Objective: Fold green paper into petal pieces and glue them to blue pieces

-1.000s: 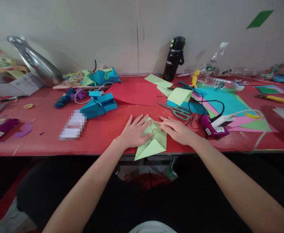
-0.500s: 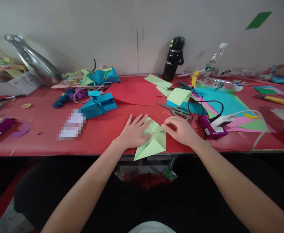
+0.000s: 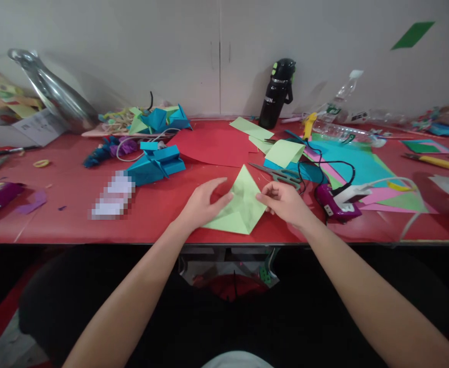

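Note:
A light green sheet of folded paper [image 3: 243, 204] lies near the front edge of the red table, one point facing away from me. My left hand [image 3: 205, 204] rests at its left side with thumb and fingers apart, the thumb touching the paper. On the right, my right hand [image 3: 280, 201] pinches the paper's right corner between thumb and curled fingers. Creases cross the sheet, and its left corner is partly under my left hand.
Scissors [image 3: 281, 175] lie just behind my right hand, with a purple power strip [image 3: 337, 204] and cables to the right. Blue folded paper [image 3: 157, 166] sits at the left, red paper [image 3: 212, 145] behind. A black bottle [image 3: 277, 94] stands at the wall.
The green paper has turned and shifted away from the table's edge. My left hand has gone from lying flat on it to its left side, and my right hand now pinches its corner.

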Tool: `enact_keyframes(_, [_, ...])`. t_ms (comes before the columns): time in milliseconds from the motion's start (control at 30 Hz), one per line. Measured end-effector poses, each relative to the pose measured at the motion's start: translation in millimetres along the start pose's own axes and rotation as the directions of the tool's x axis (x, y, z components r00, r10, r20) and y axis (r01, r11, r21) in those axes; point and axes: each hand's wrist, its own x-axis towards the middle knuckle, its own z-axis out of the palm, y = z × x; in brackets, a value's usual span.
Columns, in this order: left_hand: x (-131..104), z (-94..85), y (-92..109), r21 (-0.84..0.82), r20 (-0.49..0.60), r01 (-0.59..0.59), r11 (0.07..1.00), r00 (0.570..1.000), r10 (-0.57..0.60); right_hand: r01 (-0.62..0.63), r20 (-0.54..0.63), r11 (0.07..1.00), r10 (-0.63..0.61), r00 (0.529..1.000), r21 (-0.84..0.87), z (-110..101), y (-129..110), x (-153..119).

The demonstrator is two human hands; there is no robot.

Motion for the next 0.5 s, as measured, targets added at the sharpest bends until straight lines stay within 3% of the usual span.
enact_keyframes(133, [1, -9.7, -5, -0.446, -0.132, 0.169, 0.879, 0.959, -0.251, -0.028, -0.073, 0.956, 0.051, 0.996, 0.290, 4, -1, -3])
enact_keyframes(233, [0, -13.9, -11, -0.507, -0.314, 0.201, 0.838, 0.863, -0.396, -0.048, -0.045, 0.913, 0.073, 0.996, 0.406, 7, -1, -4])
enact_keyframes(300, [-1, -14.7, -13, -0.547, -0.355, 0.206, 0.811, 0.821, -0.448, -0.048, -0.032, 0.892, 0.070, 0.997, 0.449, 9, -2, -5])
enact_keyframes(367, [-3, -13.3, -9, -0.660, -0.232, 0.227, 0.716, 0.845, -0.481, -0.045, -0.027, 0.877, 0.066, 0.997, 0.478, 12, -3, -6])
enact_keyframes(433, [-6, -9.6, -2, -0.755, -0.013, 0.283, 0.592, 0.896, -0.445, -0.052, -0.012, 0.869, 0.067, 0.998, 0.492, 16, -5, -7])
enact_keyframes(500, [-8, -4.7, 6, -0.745, 0.097, 0.332, 0.578, 0.912, -0.399, -0.069, 0.016, 0.869, 0.071, 0.997, 0.489, 20, -6, -9])
